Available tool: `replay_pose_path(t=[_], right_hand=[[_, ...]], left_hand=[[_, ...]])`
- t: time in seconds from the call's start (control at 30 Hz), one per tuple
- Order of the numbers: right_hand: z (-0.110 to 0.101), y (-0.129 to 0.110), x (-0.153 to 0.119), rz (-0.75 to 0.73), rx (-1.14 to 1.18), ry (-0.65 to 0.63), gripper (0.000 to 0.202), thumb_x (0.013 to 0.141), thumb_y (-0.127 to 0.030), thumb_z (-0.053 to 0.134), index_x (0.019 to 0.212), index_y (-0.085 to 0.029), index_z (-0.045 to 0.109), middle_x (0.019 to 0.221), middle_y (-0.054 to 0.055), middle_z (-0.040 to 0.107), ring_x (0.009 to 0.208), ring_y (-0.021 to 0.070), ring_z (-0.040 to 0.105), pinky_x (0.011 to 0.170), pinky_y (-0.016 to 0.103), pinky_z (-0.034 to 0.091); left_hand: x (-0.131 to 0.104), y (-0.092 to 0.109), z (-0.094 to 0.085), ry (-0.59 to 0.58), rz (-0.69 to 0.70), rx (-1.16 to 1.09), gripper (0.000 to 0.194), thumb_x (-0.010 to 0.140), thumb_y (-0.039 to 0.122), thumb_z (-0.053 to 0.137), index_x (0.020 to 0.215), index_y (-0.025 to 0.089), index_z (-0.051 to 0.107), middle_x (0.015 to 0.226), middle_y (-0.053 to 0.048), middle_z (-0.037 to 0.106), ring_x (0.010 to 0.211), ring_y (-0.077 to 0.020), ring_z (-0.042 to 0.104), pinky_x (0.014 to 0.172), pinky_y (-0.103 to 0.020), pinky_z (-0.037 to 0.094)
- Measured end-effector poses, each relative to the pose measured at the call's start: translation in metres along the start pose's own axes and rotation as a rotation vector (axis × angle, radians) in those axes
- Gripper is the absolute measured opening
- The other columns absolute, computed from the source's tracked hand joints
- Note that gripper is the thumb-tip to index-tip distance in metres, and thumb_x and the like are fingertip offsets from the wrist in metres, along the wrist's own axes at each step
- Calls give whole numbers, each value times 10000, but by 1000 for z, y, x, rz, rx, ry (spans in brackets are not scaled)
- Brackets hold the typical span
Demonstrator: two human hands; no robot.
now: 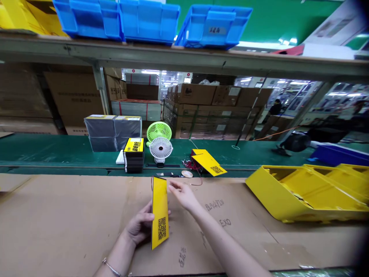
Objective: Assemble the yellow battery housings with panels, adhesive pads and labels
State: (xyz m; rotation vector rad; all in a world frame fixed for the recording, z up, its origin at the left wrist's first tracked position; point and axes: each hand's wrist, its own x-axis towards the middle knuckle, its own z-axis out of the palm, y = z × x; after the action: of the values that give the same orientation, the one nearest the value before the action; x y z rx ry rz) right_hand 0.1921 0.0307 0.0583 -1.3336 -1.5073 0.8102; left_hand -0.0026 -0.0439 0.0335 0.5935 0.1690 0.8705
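Upright over the cardboard-covered surface [72, 219], a yellow card [160, 211] stands on its near edge so its QR face shows. Left hand [141, 227] pinches it from behind; right hand [183, 194], fingers spread, touches its far top corner, steadying it. Fans [160, 144] stand beyond, yellow trays [302, 196] lie right.

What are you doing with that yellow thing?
A person at a cardboard-covered bench holds a flat yellow box upright. The left hand grips it from behind near its lower part, and the right hand touches its top edge. A QR code shows near the bottom. Behind it on the green belt are two small fans, a black stack with a yellow label and another yellow box. Yellow trays lie to the right.
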Motion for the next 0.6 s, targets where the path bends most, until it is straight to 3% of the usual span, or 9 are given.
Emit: replay_pose_path(t=[0.13, 0.3, 0.47, 0.6], right_hand=[[24, -21, -17, -28, 37, -44, 360, 755, -395, 573, 1046, -205, 670, 973, 58, 701, 841, 223, 659, 751, 371, 546], [25, -29, -23, -25, 10, 52, 375, 752, -372, 579, 1061, -178, 662, 1072, 90, 664, 998, 258, 607, 898, 423, 468], [20, -36, -25, -25, -10, 139, 198, 742, -300, 577, 848, -176, 691, 1045, 96, 662, 1009, 250, 591, 954, 446, 404], [14, -51, -46, -87, 10, 44, 59, 689, -245, 641, 711, -202, 676, 1099, 57, 635, 1052, 225, 564, 980, 412, 386]], left_hand=[[-2, 1, 0, -1, -8, 28, 680, 645, 80, 583, 1294, 230, 447, 1346, -96, 473, 1183, -327, 465, 980, -495, 318], [-3, 2, 1, 10, 18, 65, 700, 639, 65, 577, 1306, 218, 431, 1283, -104, 535, 1128, -294, 517, 985, -460, 317], [-3, -1, 2, -13, 8, 27, 672, 652, 103, 583, 1302, 188, 436, 1237, -120, 572, 1099, -308, 543, 973, -467, 327], [0, -1, -6, 131, 73, -114, 550, 747, 191, 551, 1288, 206, 455, 1138, -87, 645, 1026, -271, 600, 1005, -461, 309]])
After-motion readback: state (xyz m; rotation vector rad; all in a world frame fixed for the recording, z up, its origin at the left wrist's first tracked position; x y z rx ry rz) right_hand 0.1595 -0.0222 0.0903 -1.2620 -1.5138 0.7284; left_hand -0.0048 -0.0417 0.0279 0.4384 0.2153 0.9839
